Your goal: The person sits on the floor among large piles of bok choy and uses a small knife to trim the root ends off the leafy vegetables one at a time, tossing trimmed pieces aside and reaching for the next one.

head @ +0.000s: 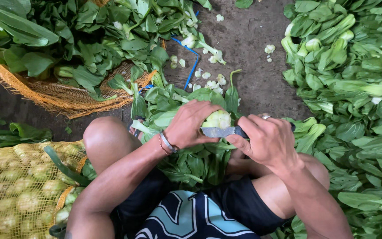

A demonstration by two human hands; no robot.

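My left hand point(189, 124) grips a head of bok choy point(218, 119) by its pale stem base, held over a bunch of green leaves between my knees. My right hand point(266, 139) holds a knife point(219, 132); its flat grey blade lies against the cut base of the bok choy, just under it. A bracelet circles my left wrist, and a ring shows on a right-hand finger. The knife handle is hidden inside my right fist.
A big pile of bok choy point(354, 88) fills the right side. An orange net sack point(54, 95) of leafy greens lies at upper left. A yellow net bag point(14, 186) of pale vegetable heads sits lower left. Cut stem scraps point(208, 77) dot the dark ground.
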